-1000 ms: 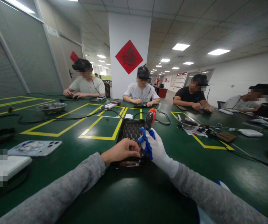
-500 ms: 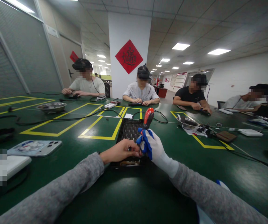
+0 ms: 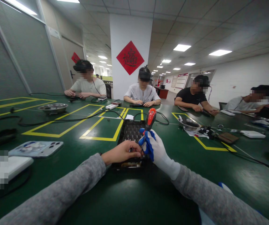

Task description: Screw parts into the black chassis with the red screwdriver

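My right hand (image 3: 158, 147), in a white glove with blue palm and fingers, is closed around a screwdriver (image 3: 151, 117). The tool has a red and black handle pointing up, and its shaft slants down to my left fingertips. My left hand (image 3: 120, 152) is bare, with thumb and fingers pinched together by the shaft's lower end; whatever they hold is too small and covered to make out. Both hands are over a black rectangular case (image 3: 131, 126) with rows of small studs inside, lying on the green table. My hands hide its middle and right side.
A phone (image 3: 37, 148) and a white device (image 3: 19, 167) lie to the left. Metal bowls stand at far left (image 3: 53, 108) and right (image 3: 190, 123). Black cables cross the table (image 3: 78, 184). A brown wallet-like item (image 3: 228, 137) lies right. Several people sit around the table.
The view has shifted very slightly. The screwdriver and both hands stay at the same spot over the case, with my left fingers slightly rearranged.
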